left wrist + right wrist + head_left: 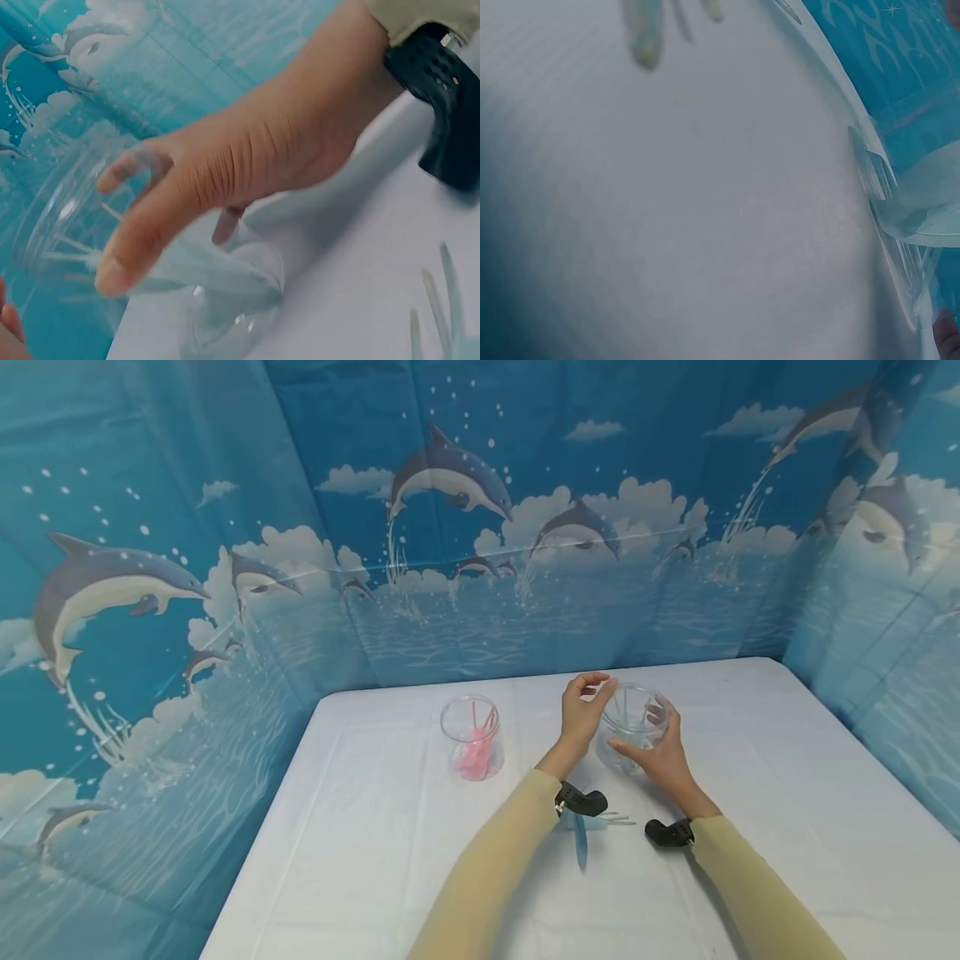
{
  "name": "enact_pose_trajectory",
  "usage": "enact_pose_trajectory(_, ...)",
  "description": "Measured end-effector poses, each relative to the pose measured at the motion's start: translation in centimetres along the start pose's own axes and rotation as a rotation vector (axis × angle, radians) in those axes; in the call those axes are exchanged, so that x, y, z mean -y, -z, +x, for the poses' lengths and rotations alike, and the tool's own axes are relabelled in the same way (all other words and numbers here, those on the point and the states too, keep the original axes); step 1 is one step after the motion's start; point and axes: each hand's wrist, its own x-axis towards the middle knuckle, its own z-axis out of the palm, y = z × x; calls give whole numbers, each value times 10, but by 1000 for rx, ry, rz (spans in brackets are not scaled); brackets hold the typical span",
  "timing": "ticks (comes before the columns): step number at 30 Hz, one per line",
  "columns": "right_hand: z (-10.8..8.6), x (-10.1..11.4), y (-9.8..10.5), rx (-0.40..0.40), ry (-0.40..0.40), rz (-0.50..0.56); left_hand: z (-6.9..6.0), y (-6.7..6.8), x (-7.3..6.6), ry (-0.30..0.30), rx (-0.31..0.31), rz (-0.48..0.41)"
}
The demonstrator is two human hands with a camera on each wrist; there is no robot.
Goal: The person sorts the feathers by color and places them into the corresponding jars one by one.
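My left hand (583, 710) is at the left of a clear round jar (618, 758), its thumb and fingertips near the rim. In the left wrist view, the thumb (139, 244) lies across the jar, apart from the other fingers. Pale green pieces with thin stick ends (191, 274) stand inside the jar. On the jar's right side my right hand (663, 756) grips it, thumb in front and fingers behind. The right wrist view catches only part of the jar (907, 217) and a fingertip at its edge.
A second clear jar (470, 731) to the left holds pink pieces (476, 756) with thin sticks. Near my left wrist a slender blue piece (581, 843) and pale thin sticks (618, 819) lie on the white-covered table (375, 827). A dolphin-print curtain (450, 610) hangs behind.
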Motion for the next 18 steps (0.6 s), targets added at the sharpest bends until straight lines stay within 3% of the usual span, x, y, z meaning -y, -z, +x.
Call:
enact_pose_trajectory(5,0,2,-1,0,-2,-3,-5,24,11,4,-1,112)
enact_pose_trajectory(9,1,2,-1,7,3,1,-14,48,17,73,86,287)
enact_pose_trajectory(14,0,2,0,18,-20,2,-32,71,19,233,291,721)
enact_pose_trajectory(18,-2,1,1,15,-24,-1,-50,78,13,322,457,1115)
